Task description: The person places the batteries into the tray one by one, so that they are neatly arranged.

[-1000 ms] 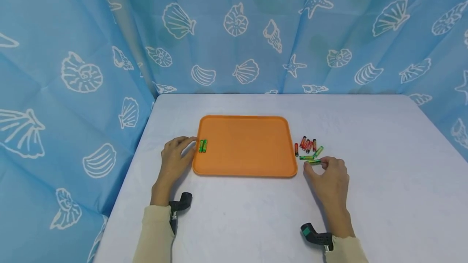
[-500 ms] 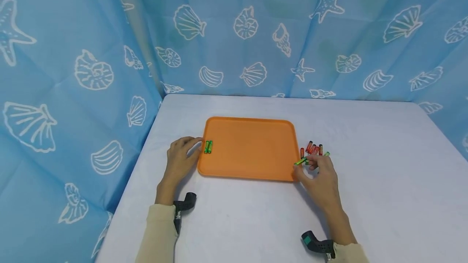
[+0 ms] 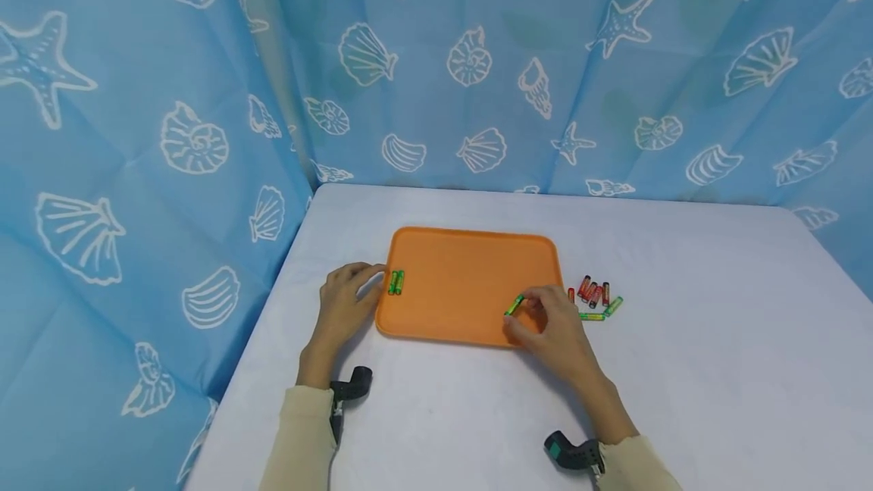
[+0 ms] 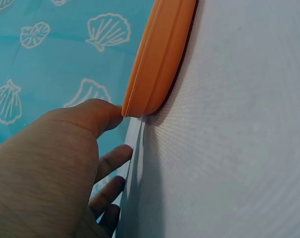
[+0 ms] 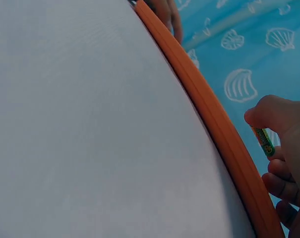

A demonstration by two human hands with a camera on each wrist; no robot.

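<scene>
The right hand [image 3: 555, 328] pinches a green battery [image 3: 514, 304] between thumb and fingers [image 5: 271, 113], the other fingers curled beneath. The battery is held tilted over the tray [image 3: 464, 248], above its near right part, at about 5 o'clock from the tray's middle. In the right wrist view the same battery [image 5: 263, 142] shows just past the tray's rim [image 5: 214, 119], below the thumb tip.

The left hand [image 3: 344, 305] lies at the tray's left edge, at 9 o'clock. Its fingers are loosely bent and close on nothing; in the left wrist view the thumb [image 4: 97, 116] touches the rim [image 4: 157, 54] at the corner, and the other fingers rest along the counter's edge.

Two green batteries [image 3: 396, 282] lie side by side, touching, inside the tray just by its left rim, close to the left fingertips.

On the counter [image 3: 682, 370], just off the tray's right edge at 3 o'clock, lies a small loose group: several red batteries [image 3: 592, 292] close together, with two green ones [image 3: 600, 312] at the group's near side, one lying flat left to right and one slanted. They are near the right hand but apart from it.

A black strap mount sits at each wrist, at the end of a cream sleeve [image 3: 300, 438]. A blue curtain [image 3: 477, 59] printed with white shells and starfish hangs behind the counter and along its left side.
</scene>
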